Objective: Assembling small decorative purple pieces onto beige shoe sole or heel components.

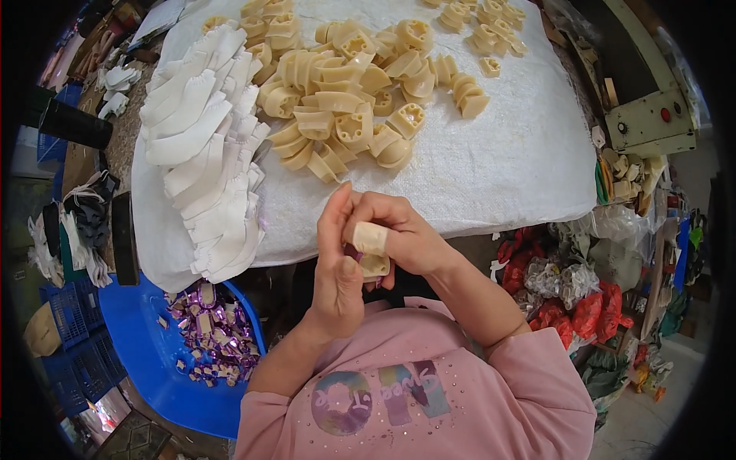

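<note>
In front of my chest, my left hand (337, 264) and my right hand (402, 234) come together around a small cream moulded piece (375, 266). A bit of shiny purple shows beside it between my fingers. The left fingers are pressed together along one side, with the left thumb against the piece. My right fingers curl over from the other side, and a cream wrap (369, 238) goes round a right digit. Part of the held piece is hidden. Just beyond my hands lies a heap of cream moulded pieces (337, 88), curved, some with holes in their ends.
Overlapping white curved strips (203, 138) lie left on the white-covered table (506, 153). A blue basin (153, 368) at lower left holds purple-and-cream pieces (215, 333). A greenish metal machine (652, 123) stands right, above red plastic bags (586, 310).
</note>
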Demonstrator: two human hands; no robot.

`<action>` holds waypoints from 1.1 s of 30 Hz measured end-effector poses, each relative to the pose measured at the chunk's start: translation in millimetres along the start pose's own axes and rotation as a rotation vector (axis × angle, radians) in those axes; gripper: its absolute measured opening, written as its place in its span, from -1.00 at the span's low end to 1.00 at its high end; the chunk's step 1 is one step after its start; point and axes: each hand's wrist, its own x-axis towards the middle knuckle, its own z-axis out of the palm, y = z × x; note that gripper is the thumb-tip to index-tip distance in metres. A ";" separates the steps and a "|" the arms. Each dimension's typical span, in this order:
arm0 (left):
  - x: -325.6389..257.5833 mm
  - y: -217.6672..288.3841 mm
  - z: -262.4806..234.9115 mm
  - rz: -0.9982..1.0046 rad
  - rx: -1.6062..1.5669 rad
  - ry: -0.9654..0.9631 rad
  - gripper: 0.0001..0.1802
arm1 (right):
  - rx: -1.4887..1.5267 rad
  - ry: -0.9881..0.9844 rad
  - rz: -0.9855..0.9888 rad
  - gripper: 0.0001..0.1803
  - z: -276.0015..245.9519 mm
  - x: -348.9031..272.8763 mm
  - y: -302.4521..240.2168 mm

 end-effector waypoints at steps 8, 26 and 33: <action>-0.3 -12.2 -2.4 0.173 0.131 0.082 -0.32 | -0.518 0.192 -0.573 -0.82 15.2 2.9 27.2; 8.5 -7.9 -5.1 -0.104 -0.410 0.174 -0.34 | -0.472 0.259 -0.315 -0.59 22.5 -4.4 16.4; 9.3 -14.2 -26.2 -0.053 -0.295 -0.076 -0.01 | -0.757 0.325 -0.374 -0.61 15.2 -5.0 -12.1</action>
